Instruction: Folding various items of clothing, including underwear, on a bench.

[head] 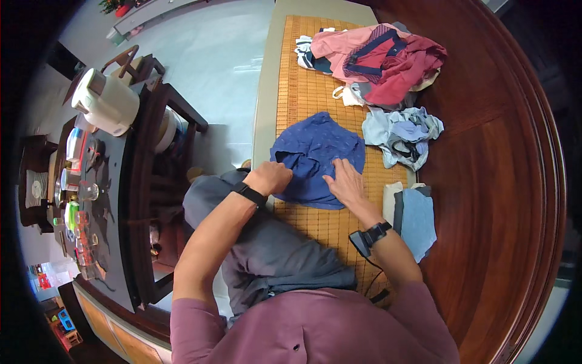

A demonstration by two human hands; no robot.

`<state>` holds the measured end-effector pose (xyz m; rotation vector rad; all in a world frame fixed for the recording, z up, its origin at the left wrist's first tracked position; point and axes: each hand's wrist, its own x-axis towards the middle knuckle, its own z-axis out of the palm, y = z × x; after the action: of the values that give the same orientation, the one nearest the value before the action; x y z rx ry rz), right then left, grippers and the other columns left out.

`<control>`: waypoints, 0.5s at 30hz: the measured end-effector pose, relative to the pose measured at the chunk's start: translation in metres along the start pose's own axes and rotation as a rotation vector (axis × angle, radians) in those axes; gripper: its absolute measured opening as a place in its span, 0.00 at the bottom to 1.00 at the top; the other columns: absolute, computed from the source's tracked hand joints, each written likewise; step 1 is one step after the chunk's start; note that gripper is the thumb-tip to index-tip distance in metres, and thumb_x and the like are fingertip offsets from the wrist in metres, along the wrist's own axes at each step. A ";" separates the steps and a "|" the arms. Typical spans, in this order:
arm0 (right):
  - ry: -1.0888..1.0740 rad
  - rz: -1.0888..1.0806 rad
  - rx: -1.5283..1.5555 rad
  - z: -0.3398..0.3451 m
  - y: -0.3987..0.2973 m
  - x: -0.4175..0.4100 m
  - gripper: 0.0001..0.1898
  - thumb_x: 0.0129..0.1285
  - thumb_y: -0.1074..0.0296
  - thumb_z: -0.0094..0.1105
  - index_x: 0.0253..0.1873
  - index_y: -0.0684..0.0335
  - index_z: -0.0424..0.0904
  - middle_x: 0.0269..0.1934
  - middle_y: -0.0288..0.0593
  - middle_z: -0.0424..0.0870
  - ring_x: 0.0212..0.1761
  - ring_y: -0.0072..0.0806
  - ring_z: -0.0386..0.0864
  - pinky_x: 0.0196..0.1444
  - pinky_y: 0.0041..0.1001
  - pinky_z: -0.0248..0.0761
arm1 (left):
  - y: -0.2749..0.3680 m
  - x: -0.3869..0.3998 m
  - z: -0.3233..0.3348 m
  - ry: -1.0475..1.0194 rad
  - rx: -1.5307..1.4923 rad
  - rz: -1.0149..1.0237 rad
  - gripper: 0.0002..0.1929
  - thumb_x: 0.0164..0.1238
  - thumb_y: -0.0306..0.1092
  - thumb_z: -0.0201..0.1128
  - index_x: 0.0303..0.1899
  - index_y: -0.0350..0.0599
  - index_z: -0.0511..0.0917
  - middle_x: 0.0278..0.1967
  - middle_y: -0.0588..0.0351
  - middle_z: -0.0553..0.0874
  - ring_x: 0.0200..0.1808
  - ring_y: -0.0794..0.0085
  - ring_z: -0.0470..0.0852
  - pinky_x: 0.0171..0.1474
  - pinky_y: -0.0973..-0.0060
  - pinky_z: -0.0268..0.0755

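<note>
A blue garment [325, 141] with a small print lies spread and a little rumpled on the woven bamboo mat [313, 230] before me. My left hand [271, 177] has its fingers curled onto the garment's left edge, beside a dark fold or opening; the fingertips are hidden. On the garment's right part rests my right hand [348, 182], palm down, thumb apart from the fingers. Right of the garment lies a crumpled heap of pale blue-grey clothing [402, 134]. Nearer to me, a folded light blue cloth [417, 223] lies beside dark and beige folded pieces.
A larger pile of pink, red and white clothes [386, 63] lies at the mat's far end. The bench's wooden backrest [491, 182] rises along the right. At left stands a dark table [111, 227] bearing a white electric kettle [107, 102] and several glasses [84, 243].
</note>
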<state>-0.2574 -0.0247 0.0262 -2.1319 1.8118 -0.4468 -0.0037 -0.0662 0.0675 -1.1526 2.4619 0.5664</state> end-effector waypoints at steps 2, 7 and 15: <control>0.062 -0.029 -0.064 0.017 0.000 0.011 0.22 0.64 0.59 0.73 0.56 0.63 0.78 0.51 0.52 0.80 0.54 0.52 0.82 0.51 0.50 0.79 | -0.002 0.004 0.000 -0.017 0.002 -0.002 0.09 0.65 0.32 0.65 0.41 0.41 0.91 0.45 0.41 0.93 0.49 0.49 0.92 0.50 0.56 0.87; -0.010 -0.073 -0.091 0.025 0.004 0.033 0.17 0.64 0.60 0.72 0.53 0.62 0.82 0.46 0.52 0.83 0.50 0.54 0.85 0.49 0.51 0.79 | -0.007 0.000 0.000 0.011 -0.120 0.167 0.09 0.64 0.35 0.69 0.40 0.44 0.90 0.43 0.48 0.92 0.48 0.49 0.91 0.51 0.54 0.84; 0.305 0.200 0.164 -0.072 0.045 0.084 0.12 0.68 0.62 0.63 0.51 0.59 0.88 0.39 0.57 0.91 0.44 0.56 0.89 0.48 0.49 0.80 | -0.036 -0.034 -0.078 0.357 -0.142 -0.004 0.10 0.60 0.33 0.70 0.40 0.39 0.85 0.43 0.44 0.88 0.47 0.44 0.87 0.52 0.52 0.81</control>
<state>-0.3150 -0.1168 0.0751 -1.8291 2.0443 -0.8759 0.0328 -0.1041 0.1432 -1.4203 2.7521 0.5852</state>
